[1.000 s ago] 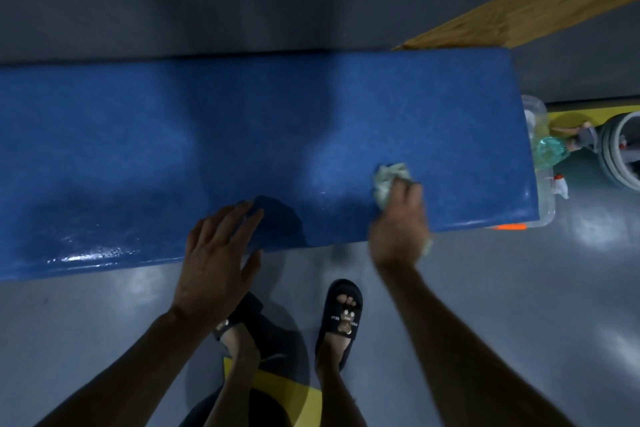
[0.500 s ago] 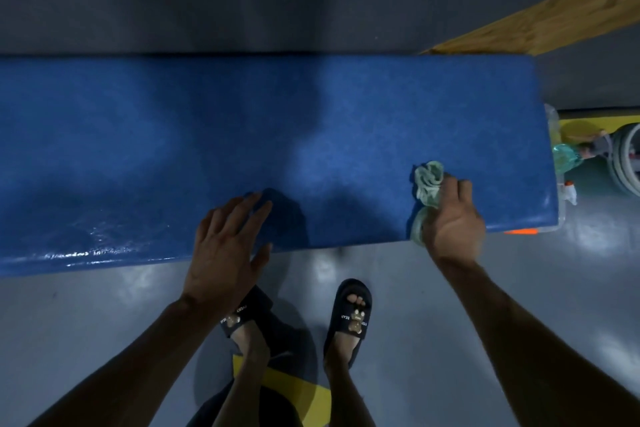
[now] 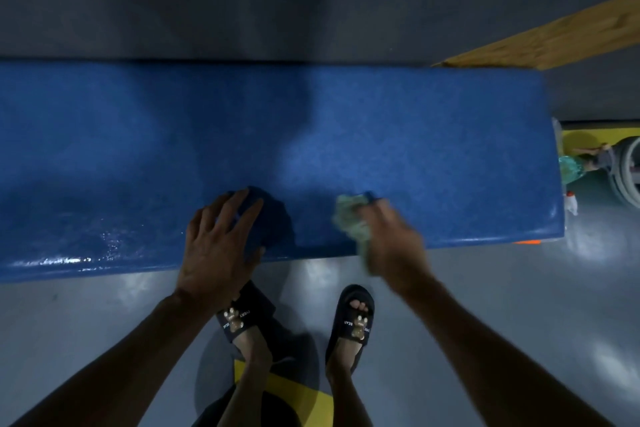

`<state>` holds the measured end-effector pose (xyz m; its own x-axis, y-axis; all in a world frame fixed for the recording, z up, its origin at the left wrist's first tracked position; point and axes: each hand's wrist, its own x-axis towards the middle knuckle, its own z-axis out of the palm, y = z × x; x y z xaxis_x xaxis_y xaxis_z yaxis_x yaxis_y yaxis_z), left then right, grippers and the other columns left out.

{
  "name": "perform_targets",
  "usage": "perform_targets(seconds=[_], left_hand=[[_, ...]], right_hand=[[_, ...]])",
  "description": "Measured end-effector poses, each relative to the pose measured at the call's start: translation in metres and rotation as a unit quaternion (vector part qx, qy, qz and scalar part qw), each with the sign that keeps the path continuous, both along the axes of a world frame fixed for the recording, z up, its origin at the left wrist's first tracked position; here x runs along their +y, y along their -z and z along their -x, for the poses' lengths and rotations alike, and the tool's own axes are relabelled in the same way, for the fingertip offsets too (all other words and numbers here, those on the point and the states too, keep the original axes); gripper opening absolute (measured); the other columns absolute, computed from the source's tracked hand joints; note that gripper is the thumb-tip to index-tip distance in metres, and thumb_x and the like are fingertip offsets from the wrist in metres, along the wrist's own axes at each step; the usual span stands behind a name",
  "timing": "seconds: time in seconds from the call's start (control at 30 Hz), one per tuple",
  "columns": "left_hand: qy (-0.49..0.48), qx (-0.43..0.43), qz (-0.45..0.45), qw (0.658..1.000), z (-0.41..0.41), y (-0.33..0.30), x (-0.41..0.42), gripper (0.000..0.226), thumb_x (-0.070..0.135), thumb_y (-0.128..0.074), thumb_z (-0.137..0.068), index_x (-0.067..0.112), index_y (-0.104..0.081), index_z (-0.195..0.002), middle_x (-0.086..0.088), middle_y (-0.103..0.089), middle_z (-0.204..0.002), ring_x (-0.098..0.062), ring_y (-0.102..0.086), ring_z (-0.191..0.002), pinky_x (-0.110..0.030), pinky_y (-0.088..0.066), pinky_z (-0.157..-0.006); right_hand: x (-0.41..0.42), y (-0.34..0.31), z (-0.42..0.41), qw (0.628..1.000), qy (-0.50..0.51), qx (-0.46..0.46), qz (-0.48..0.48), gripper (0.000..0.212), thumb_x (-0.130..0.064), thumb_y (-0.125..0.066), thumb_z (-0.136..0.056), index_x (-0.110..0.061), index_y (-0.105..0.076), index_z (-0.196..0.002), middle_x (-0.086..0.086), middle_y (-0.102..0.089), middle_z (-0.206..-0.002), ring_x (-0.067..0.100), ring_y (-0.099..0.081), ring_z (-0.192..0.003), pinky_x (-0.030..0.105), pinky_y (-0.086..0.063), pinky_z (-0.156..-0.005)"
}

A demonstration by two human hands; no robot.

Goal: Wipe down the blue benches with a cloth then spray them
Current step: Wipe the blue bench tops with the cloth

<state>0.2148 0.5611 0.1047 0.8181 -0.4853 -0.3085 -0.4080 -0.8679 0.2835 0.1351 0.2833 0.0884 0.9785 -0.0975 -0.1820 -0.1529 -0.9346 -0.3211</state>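
The right hand (image 3: 391,239) grips the cloth (image 3: 349,218) near the front edge of the blue bench (image 3: 433,149), whose length runs left-right, while the left hand (image 3: 218,239) rests flat beside it.

Cloth (image 3: 351,218) on blue bench (image 3: 433,156) — blurred.

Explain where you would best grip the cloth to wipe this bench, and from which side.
Grip the cloth by its bunched upper part, coming from the near edge of the bench, as the right hand does. It is crumpled into a wad, so fingers close round it and leave its underside on the surface.
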Motion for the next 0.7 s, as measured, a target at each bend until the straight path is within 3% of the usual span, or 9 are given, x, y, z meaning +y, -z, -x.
perform_targets(seconds=[0.07, 0.13, 0.27, 0.33, 0.43, 0.53, 0.63, 0.7], left_hand=[[0.003, 0.004, -0.011, 1.000, -0.006, 0.002, 0.003, 0.081, 0.043, -0.076, -0.075, 0.022, -0.041, -0.145, -0.008, -0.034, -0.154, -0.037, -0.032, -0.138, -0.056, -0.031, -0.107], [0.006, 0.006, -0.019, 1.000, -0.009, 0.002, 0.005, 0.086, 0.046, -0.079, -0.072, 0.022, -0.042, -0.146, -0.008, -0.034, -0.154, -0.037, -0.031, -0.138, -0.057, -0.030, -0.108], [-0.005, -0.003, -0.015, 1.000, -0.012, 0.004, 0.005, 0.088, 0.051, -0.078, -0.069, 0.024, -0.043, -0.144, -0.005, -0.037, -0.153, -0.034, -0.033, -0.136, -0.054, -0.029, -0.109], [-0.005, -0.011, -0.006, 1.000, -0.015, 0.005, 0.006, 0.088, 0.054, -0.077, -0.066, 0.026, -0.044, -0.142, -0.003, -0.041, -0.150, -0.033, -0.038, -0.133, -0.053, -0.030, -0.107], [0.007, -0.024, 0.000, 1.000, -0.022, 0.005, 0.010, 0.084, 0.058, -0.070, -0.066, 0.028, -0.046, -0.141, -0.001, -0.045, -0.148, -0.032, -0.042, -0.129, -0.054, -0.032, -0.106], [0.029, -0.018, -0.001, 0.999, -0.024, 0.005, 0.015, 0.085, 0.055, -0.075, -0.066, 0.030, -0.046, -0.142, 0.000, -0.043, -0.150, -0.030, -0.042, -0.131, -0.056, -0.029, -0.109], [0.030, -0.012, 0.000, 0.999, -0.026, 0.006, 0.018, 0.083, 0.063, -0.063, -0.068, 0.031, -0.045, -0.143, 0.003, -0.042, -0.151, -0.028, -0.042, -0.131, -0.057, -0.028, -0.110], [0.031, -0.003, 0.002, 1.000, -0.028, 0.007, 0.019, 0.085, 0.063, -0.066, -0.068, 0.032, -0.044, -0.144, 0.004, -0.041, -0.152, -0.027, -0.040, -0.131, -0.058, -0.028, -0.110]], right_hand=[[-0.046, -0.009, 0.006, 0.995, 0.088, -0.006, 0.046, 0.048, -0.036, -0.039, -0.089, -0.018, -0.052, -0.131, 0.009, -0.051, -0.122, 0.037, -0.062, -0.088, 0.040, -0.053, -0.065], [-0.064, -0.016, 0.010, 0.980, 0.191, -0.013, 0.057, 0.048, -0.025, -0.044, -0.080, -0.014, -0.053, -0.126, 0.013, -0.047, -0.113, 0.042, -0.058, -0.084, 0.042, -0.049, -0.063], [0.014, 0.000, -0.002, 0.946, 0.319, -0.023, 0.053, 0.046, -0.011, -0.043, -0.078, -0.006, -0.052, -0.122, 0.017, -0.048, -0.110, 0.039, -0.056, -0.087, 0.039, -0.047, -0.067], [0.085, 0.008, -0.011, 0.953, 0.303, -0.020, 0.001, 0.044, -0.003, -0.047, -0.083, -0.007, -0.051, -0.127, 0.014, -0.051, -0.116, 0.031, -0.058, -0.095, 0.034, -0.050, -0.071], [0.170, 0.002, -0.020, 0.981, 0.174, 0.000, -0.087, 0.054, -0.012, -0.072, -0.078, -0.013, -0.052, -0.128, 0.009, -0.052, -0.122, 0.018, -0.058, -0.097, 0.025, -0.057, -0.075], [0.176, -0.006, -0.019, 0.992, 0.061, 0.016, -0.109, 0.064, -0.019, -0.085, -0.065, -0.018, -0.051, -0.119, 0.006, -0.054, -0.117, 0.018, -0.061, -0.092, 0.026, -0.058, -0.069], [0.119, -0.003, -0.010, 0.997, 0.005, 0.027, -0.066, 0.050, -0.018, -0.067, -0.081, -0.023, -0.051, -0.128, 0.003, -0.053, -0.114, 0.022, -0.061, -0.089, 0.032, -0.057, -0.070], [0.064, -0.004, 0.003, 0.996, 0.078, 0.034, -0.033, 0.040, -0.023, -0.051, -0.091, -0.028, -0.051, -0.130, -0.001, -0.050, -0.119, 0.024, -0.060, -0.091, 0.031, -0.052, -0.074]])
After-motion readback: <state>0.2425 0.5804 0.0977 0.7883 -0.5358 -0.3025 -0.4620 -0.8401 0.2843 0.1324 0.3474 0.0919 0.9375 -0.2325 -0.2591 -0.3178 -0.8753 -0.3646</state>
